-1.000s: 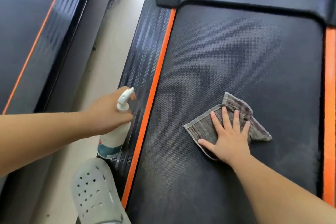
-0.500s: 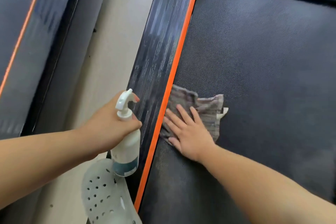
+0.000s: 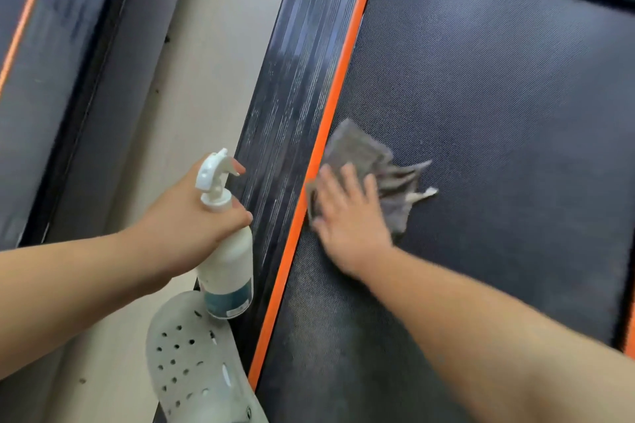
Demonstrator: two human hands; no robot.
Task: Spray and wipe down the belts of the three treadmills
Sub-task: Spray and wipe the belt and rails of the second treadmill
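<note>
First the right hand (image 3: 350,216). Fingers (image 3: 343,182) flat and a little spread, pressing down on a crumpled grey woven cloth (image 3: 360,148), not curled round it. A bit blurry, so hard to say how wide the spread. Under the cloth and all around those fingers, the dark bumpy treadmill belt (image 3: 481,96). Just left of the fingertips, touching the cloth edge, a thin bright orange strip (image 3: 343,62). Off to the right of the fingers, loose cloth corners poking out.

Could slide out from under the flat fingers, being only pressed and not held. Could bunch up more and leave dusty patches behind. Could ride up over the orange strip and miss the very edge of the belt.

Now the left hand (image 3: 185,216). Fingers (image 3: 237,215) curled round the neck of a white plastic spray bottle (image 3: 226,261), with one fingertip up by the trigger. Just past those fingers, a black ribbed side rail (image 3: 292,96). Down below the bottle, near its bottom, a pale grey rubber clog with holes (image 3: 192,364).

Might squirt by mistake with one small squeeze, wetting the rail and not the belt. Slippery then for the clog.

Further left, well apart from both hands, a pale floor (image 3: 192,45) and another dark treadmill (image 3: 51,79). No way to tell if cleaned yet.
</note>
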